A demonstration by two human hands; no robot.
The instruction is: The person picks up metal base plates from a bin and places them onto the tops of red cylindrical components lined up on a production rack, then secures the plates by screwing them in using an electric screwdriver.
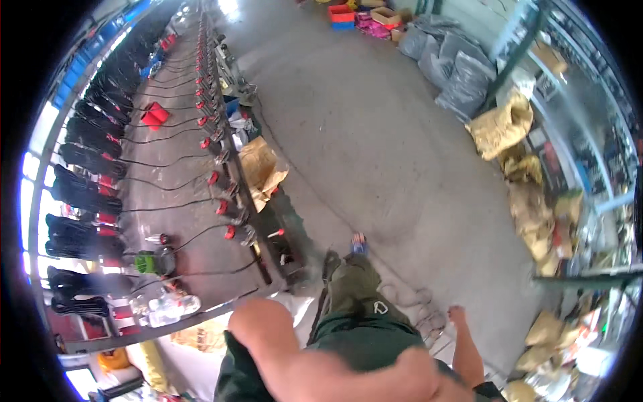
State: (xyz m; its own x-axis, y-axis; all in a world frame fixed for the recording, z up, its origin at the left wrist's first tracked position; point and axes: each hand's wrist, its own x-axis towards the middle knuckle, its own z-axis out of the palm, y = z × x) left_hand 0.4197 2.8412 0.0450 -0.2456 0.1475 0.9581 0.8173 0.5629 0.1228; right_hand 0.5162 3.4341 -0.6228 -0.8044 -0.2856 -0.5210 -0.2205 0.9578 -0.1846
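My left arm is bent across the lower edge, its elbow raised beside the bench corner. Close in front of my dark green shirt (pixel 365 342), my left hand (pixel 420 376) is blurred and partly cut off, so its fingers do not show clearly. My right arm hangs down beside my body. At its end my right hand (pixel 457 315) is small, and I cannot make out its fingers or anything in them. It is nearest to a loose coil of cord (pixel 418 305) on the floor. A pale metal ring (pixel 380 307) shows at my waist.
On the left, a long bench (pixel 161 157) carries rows of black cable bundles (pixel 84 234) with red-ended plugs (pixel 231 232), red cylinders (pixel 155 116) and clear plastic (pixel 164 309). Brown paper (pixel 261 167) hangs by its edge. Grey sacks (pixel 462 74) and shelving (pixel 576 114) line the right.
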